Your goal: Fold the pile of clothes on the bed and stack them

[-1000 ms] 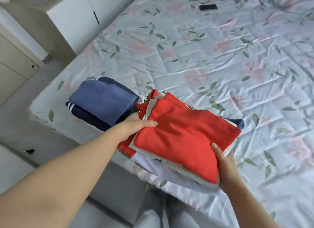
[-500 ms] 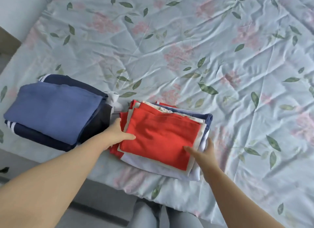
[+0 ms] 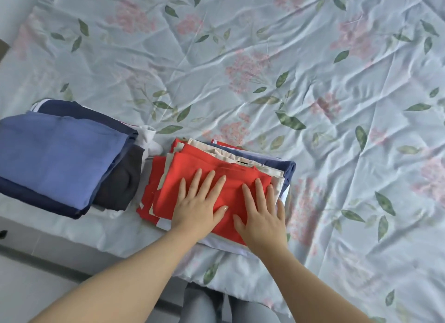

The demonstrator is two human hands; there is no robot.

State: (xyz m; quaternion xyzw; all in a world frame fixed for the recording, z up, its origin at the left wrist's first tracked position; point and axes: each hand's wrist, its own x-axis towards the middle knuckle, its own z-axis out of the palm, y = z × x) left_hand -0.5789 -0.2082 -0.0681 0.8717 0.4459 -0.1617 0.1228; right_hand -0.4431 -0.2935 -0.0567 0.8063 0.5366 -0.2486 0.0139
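A stack of folded clothes lies near the bed's front edge, topped by a folded red garment point(image 3: 192, 164); beige, white and blue layers show at its far and right sides. My left hand point(image 3: 199, 202) presses flat on the red top with fingers spread. My right hand point(image 3: 262, 214) lies flat beside it on the right part of the same garment. To the left sits a second stack topped by a folded blue garment point(image 3: 55, 154) over dark navy and grey pieces.
The bed point(image 3: 337, 106) is covered by a pale floral sheet that stretches far and right of the stacks. A small white sock-like piece point(image 3: 149, 140) lies between the two stacks. The bed's front edge point(image 3: 72, 243) runs along the lower left, with floor below.
The red-topped stack was carried in both hands, then set down on the bed beside the blue stack. Both hands moved from its sides onto its top and now press flat.
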